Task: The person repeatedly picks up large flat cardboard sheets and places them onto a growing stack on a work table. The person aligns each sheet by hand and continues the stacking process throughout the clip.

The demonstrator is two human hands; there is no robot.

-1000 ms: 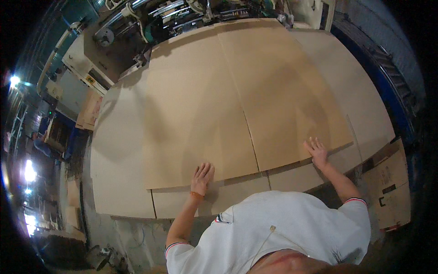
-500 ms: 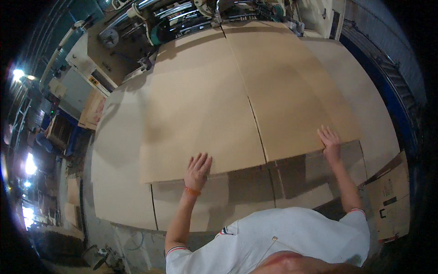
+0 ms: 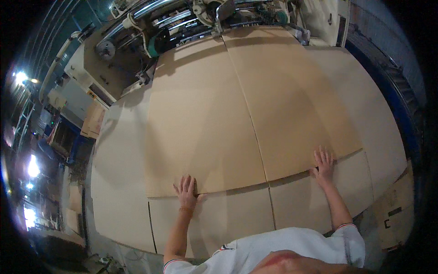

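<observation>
A large brown corrugated cardboard sheet (image 3: 200,123) spreads across the middle, with a crease running lengthwise through it. Its far end is by the rollers of a machine. Beneath it lie wider, paler cardboard sheets (image 3: 118,182), which show along both sides and the near edge. My left hand (image 3: 187,191) rests at the near left edge of the brown sheet, fingers stretched out on its top. Farther right along that edge, my right hand (image 3: 324,169) lies with its fingers spread on the sheet and the thumb out to the side. Both hands are open.
The machine's rollers and rods (image 3: 182,23) cross the far side, between a beige housing (image 3: 93,68) at left and a pale panel (image 3: 321,20) at right. A cardboard box (image 3: 394,210) stands at near right. A blue rail (image 3: 388,86) runs along the right.
The brown sheet's near edge has settled lower, and the dark shadow under it has shrunk. Both hands have come nearer to me along with it. The view has shifted slightly.
</observation>
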